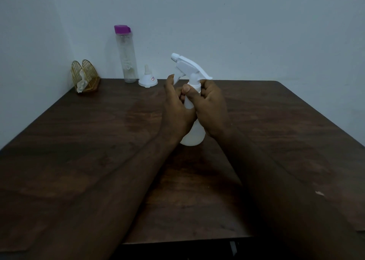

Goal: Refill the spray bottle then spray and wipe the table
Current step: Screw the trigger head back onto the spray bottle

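Observation:
A white spray bottle (192,136) stands upright on the dark wooden table (98,141), its trigger head pointing left. My left hand (176,111) wraps the bottle's left side, fingertips by the trigger. My right hand (210,107) grips the neck and collar just under the head, thumb across the front. A tall clear water bottle (127,58) with a purple cap stands at the back against the wall. A small white funnel (148,80) rests upside down right of it.
A gold wire napkin holder (85,76) with a white tissue sits at the back left corner. Pale walls close in behind and on the left. The table's right edge slopes away at the right.

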`<state>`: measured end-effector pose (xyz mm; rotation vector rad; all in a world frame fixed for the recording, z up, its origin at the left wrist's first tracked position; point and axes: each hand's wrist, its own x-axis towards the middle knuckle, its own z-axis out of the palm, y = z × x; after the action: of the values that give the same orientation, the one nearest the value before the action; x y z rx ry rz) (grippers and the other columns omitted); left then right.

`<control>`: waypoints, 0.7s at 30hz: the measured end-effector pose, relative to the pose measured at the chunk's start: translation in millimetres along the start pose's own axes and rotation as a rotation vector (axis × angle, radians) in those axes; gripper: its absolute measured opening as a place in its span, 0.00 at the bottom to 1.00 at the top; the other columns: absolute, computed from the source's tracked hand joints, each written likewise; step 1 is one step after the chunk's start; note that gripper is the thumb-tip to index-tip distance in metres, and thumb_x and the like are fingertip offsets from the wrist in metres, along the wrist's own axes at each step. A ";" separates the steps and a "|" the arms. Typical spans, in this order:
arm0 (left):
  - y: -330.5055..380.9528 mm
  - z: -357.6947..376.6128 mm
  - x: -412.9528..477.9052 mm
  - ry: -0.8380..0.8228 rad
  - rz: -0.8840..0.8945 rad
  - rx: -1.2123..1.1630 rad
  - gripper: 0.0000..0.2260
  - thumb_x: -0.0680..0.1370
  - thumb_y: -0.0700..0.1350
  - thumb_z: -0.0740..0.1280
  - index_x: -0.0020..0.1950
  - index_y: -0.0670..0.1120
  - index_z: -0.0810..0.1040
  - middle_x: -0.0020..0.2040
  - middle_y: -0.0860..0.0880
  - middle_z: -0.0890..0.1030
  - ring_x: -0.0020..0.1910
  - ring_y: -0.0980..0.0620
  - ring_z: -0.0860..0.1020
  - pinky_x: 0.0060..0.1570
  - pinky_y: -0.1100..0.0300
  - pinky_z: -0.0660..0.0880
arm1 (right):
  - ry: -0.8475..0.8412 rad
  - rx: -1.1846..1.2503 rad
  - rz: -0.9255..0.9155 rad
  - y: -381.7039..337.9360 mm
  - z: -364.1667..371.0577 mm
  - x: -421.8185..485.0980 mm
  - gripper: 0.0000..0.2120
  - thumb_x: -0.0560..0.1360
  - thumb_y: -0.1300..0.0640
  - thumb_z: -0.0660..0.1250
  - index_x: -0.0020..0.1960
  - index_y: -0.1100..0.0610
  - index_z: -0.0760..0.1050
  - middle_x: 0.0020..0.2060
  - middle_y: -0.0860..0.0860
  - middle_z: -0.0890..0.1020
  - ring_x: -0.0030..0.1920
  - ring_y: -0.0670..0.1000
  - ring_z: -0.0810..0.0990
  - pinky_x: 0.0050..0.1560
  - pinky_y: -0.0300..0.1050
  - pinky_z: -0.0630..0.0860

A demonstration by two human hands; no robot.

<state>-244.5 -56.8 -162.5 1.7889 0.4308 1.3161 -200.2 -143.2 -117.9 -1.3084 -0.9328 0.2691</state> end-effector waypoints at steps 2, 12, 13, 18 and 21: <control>0.4 0.1 -0.2 0.001 -0.008 -0.007 0.38 0.73 0.46 0.71 0.76 0.42 0.53 0.44 0.67 0.79 0.49 0.68 0.79 0.48 0.70 0.75 | 0.027 -0.012 -0.001 0.1 2.9 -1.6 0.13 0.77 0.58 0.69 0.58 0.65 0.74 0.47 0.60 0.84 0.49 0.57 0.84 0.54 0.60 0.80; 10.4 -4.8 -6.8 -0.002 -0.009 0.006 0.40 0.72 0.46 0.75 0.76 0.43 0.53 0.46 0.52 0.82 0.45 0.60 0.81 0.42 0.67 0.78 | -0.201 -0.039 0.014 -1.9 -15.8 0.2 0.12 0.82 0.54 0.61 0.57 0.61 0.77 0.49 0.57 0.85 0.51 0.56 0.84 0.56 0.56 0.80; 10.5 -4.4 -6.6 -0.001 -0.019 0.006 0.40 0.73 0.45 0.74 0.76 0.44 0.53 0.47 0.54 0.82 0.46 0.61 0.81 0.44 0.66 0.78 | -0.181 -0.056 0.010 -2.9 -14.8 1.1 0.12 0.81 0.55 0.62 0.57 0.62 0.77 0.48 0.58 0.85 0.50 0.57 0.84 0.56 0.60 0.79; 9.8 -1.3 -5.2 0.027 -0.018 0.015 0.38 0.74 0.43 0.72 0.76 0.41 0.52 0.48 0.63 0.78 0.49 0.68 0.79 0.45 0.73 0.74 | -0.082 -0.141 0.004 -5.8 -6.4 1.6 0.11 0.79 0.56 0.66 0.56 0.63 0.77 0.47 0.57 0.84 0.49 0.55 0.84 0.55 0.60 0.79; 11.2 -0.6 -5.6 0.025 -0.028 -0.008 0.36 0.75 0.46 0.69 0.76 0.40 0.53 0.48 0.65 0.78 0.50 0.67 0.79 0.47 0.72 0.75 | 0.024 -0.150 0.001 -5.6 0.9 -0.4 0.13 0.78 0.55 0.69 0.57 0.62 0.75 0.48 0.55 0.84 0.49 0.50 0.83 0.52 0.51 0.81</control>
<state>-249.5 -66.9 -157.0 1.7552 0.4616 1.3203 -202.8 -144.4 -113.0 -1.4463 -0.9465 0.1864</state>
